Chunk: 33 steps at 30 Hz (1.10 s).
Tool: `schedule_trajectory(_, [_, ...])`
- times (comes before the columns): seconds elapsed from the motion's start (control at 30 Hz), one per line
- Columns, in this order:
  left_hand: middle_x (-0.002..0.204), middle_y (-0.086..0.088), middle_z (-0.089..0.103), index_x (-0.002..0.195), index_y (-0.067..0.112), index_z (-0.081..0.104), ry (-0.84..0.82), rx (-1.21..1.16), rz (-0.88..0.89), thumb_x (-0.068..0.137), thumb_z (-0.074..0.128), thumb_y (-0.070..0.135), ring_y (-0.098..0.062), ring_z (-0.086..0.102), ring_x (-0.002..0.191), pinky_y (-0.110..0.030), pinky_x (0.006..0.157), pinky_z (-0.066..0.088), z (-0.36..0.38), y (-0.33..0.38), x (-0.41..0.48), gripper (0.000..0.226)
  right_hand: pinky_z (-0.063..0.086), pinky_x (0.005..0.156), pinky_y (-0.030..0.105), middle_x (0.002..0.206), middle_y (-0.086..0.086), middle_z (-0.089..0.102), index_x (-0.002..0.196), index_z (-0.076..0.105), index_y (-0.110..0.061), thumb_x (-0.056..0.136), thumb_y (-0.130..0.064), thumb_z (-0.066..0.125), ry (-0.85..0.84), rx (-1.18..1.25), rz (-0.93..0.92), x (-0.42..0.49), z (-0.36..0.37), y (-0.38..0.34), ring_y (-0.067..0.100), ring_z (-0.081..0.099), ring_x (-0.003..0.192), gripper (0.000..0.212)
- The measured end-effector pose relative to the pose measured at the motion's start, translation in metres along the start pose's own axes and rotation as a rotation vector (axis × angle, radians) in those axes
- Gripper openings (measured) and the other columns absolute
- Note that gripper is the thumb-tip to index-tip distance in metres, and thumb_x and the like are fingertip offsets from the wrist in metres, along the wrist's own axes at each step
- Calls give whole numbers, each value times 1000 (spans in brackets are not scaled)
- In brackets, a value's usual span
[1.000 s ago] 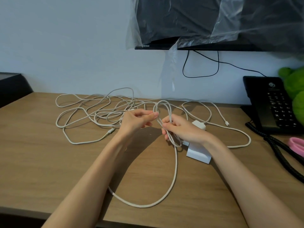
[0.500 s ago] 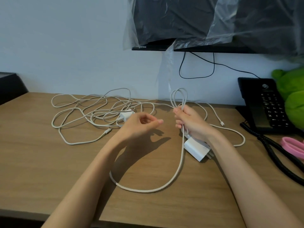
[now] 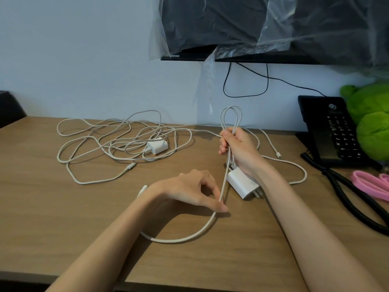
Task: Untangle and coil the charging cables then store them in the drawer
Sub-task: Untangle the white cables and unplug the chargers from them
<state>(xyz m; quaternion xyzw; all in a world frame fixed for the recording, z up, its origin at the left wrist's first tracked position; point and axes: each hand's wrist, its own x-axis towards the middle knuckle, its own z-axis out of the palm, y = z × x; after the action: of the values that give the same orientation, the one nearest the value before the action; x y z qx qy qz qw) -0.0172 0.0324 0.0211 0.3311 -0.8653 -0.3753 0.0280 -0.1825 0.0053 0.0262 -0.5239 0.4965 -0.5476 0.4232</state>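
Head view: right of centre, the right hand [image 3: 240,148] curls its fingers round the gathered loops of a charging cable [image 3: 231,107]. Below, the left hand [image 3: 193,192] pinches the slack run between thumb and forefinger over the bench [image 3: 52,207]. Best feed the next loop up matching and untwisted. The tangle [image 3: 126,142] lies upper left.

My right grip [image 3: 237,148] is held up, its fingers curled in a fist round gathered loops of the cable [image 3: 230,114]. My left grip [image 3: 195,190] sits lower and nearer me, palm down, thumb and forefinger pinching one strand of that cable. Both forearms are bare and angle inward from the lower edge.
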Motion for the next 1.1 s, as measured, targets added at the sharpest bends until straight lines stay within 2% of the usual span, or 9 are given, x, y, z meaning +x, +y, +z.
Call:
schedule_trajectory(0.13, [92, -6, 67, 76, 23, 69, 37, -100, 28, 80, 73, 33, -18, 60, 85, -36, 85, 44, -16, -10, -11, 12, 40, 51, 21, 60, -4, 36, 96, 50, -10, 103, -17, 39, 17, 47, 45, 1, -7, -1, 5, 35, 48, 14])
schedule_trajectory(0.23, [80, 1, 69, 84, 16, 67, 135, -244, 26, 89, 64, 25, -10, 63, 79, -23, 78, 45, -33, -20, -24, 10, 40, 49, 19, 58, -4, 36, 96, 53, -9, 102, -18, 42, 0, 77, 86, 0, -13, -3, 5, 34, 46, 16])
schedule_trajectory(0.33, [71, 1, 62, 93, 7, 68, 291, -282, -4, 95, 51, 24, -13, 62, 74, -30, 81, 49, -45, -32, -32, 24, 42, 49, 19, 57, -5, 37, 96, 57, -8, 102, -17, 43, -91, 60, 111, -3, -14, -5, 5, 36, 45, 17])
schedule_trajectory(0.43, [64, 4, 51, 91, 12, 71, 337, -261, -63, 96, 51, 24, -5, 58, 61, -26, 74, 55, -47, -35, -33, 23, 37, 47, 18, 57, -6, 37, 101, 59, -7, 102, -19, 44, -224, -79, 88, -6, -7, -5, 5, 33, 46, 19])
schedule_trajectory(0.6, [69, -1, 53, 112, 13, 63, 184, -266, -130, 92, 54, 28, -13, 59, 65, -24, 66, 56, -46, -33, -35, 26, 31, 42, 14, 61, -4, 37, 103, 59, -6, 102, -20, 42, -197, -268, 13, -8, -2, -8, 3, 33, 43, 22])
schedule_trajectory(0.73, [74, -1, 61, 102, 10, 58, -16, -315, -121, 90, 54, 28, -17, 63, 71, -25, 70, 54, -49, -31, -45, 22, 31, 43, 13, 65, 0, 35, 97, 58, -6, 102, -16, 41, -95, -287, -32, -6, -7, -5, 5, 32, 49, 21])
schedule_trajectory(0.87, [78, -8, 60, 98, 7, 54, -2, -352, -162, 93, 52, 23, -18, 64, 74, -26, 73, 54, -53, -37, -53, 18, 34, 47, 16, 70, 3, 40, 96, 60, -8, 102, -19, 41, -5, -351, -33, -1, -13, -1, 7, 36, 56, 22])
schedule_trajectory(1.0, [76, -5, 52, 98, 7, 60, 254, -306, -131, 93, 52, 24, -11, 57, 67, -23, 67, 50, -56, -42, -52, 19, 36, 51, 19, 70, -1, 46, 102, 62, -5, 101, -19, 42, 59, -447, -26, 2, -20, 0, 7, 40, 56, 24])
schedule_trajectory(1.1, [69, 0, 51, 93, 12, 65, 489, -261, -43, 93, 53, 25, -5, 47, 58, -19, 59, 41, -55, -41, -43, 18, 35, 49, 16, 69, -2, 46, 98, 63, -11, 101, -19, 44, -57, -434, 6, -4, -17, -7, 9, 44, 60, 21])
